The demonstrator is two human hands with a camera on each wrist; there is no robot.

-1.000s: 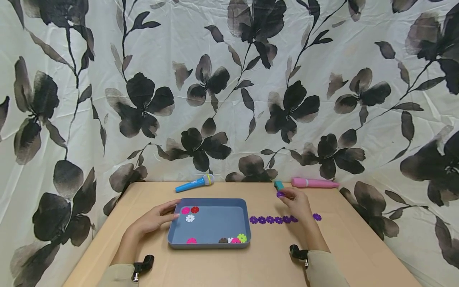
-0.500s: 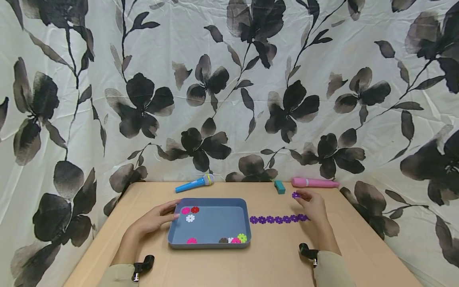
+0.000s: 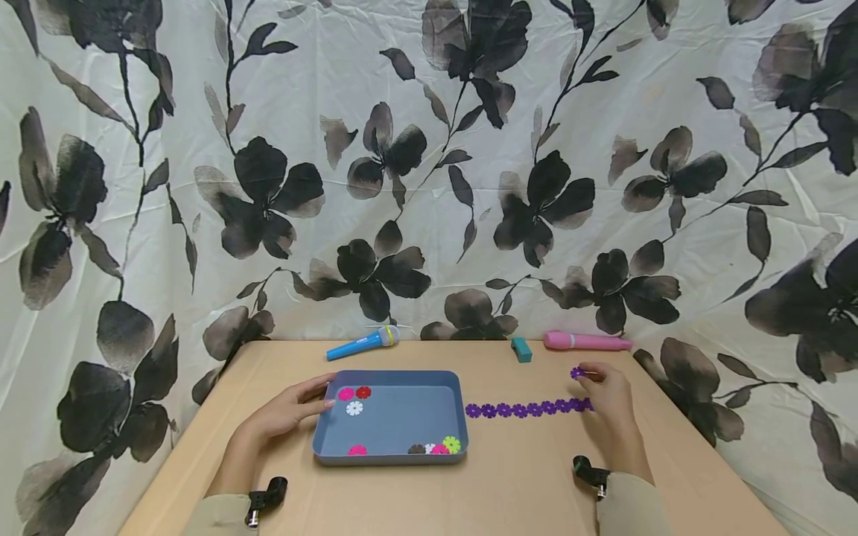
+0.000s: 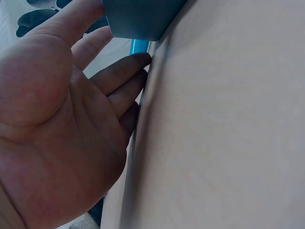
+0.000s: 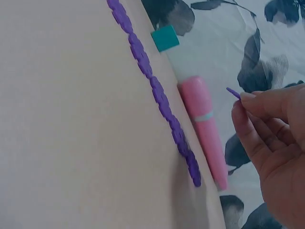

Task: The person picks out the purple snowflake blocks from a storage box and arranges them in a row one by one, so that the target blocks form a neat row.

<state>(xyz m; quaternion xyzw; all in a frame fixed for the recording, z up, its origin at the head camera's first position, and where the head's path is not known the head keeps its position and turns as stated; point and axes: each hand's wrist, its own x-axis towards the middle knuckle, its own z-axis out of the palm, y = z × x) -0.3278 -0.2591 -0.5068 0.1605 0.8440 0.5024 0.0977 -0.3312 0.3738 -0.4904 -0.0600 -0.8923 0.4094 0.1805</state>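
Observation:
My right hand (image 3: 610,391) pinches a purple flower-shaped disc (image 3: 576,373) between thumb and fingertips, edge-on in the right wrist view. It is raised above a row of similar purple flower-shaped discs (image 3: 519,410) that runs rightward from the tray; whether they interlock is hard to tell. At the left side of the grey-blue tray (image 3: 389,459), my left hand (image 3: 284,409) holds the rim, thumb over it and index finger by the far corner. The left wrist view shows its other fingers loosely extended beside the tray. Pink, red, white, brown and green discs lie inside.
Along the table's (image 3: 415,499) back edge lie a blue toy microphone (image 3: 362,344), a small teal block (image 3: 520,350) and a pink wand-like object (image 3: 586,341). A floral cloth (image 3: 469,186) hangs right behind the table.
My right hand has moved right, away from the teal block, and slightly toward me, carrying the purple disc. More of the purple row shows now. The left hand and tray stay put.

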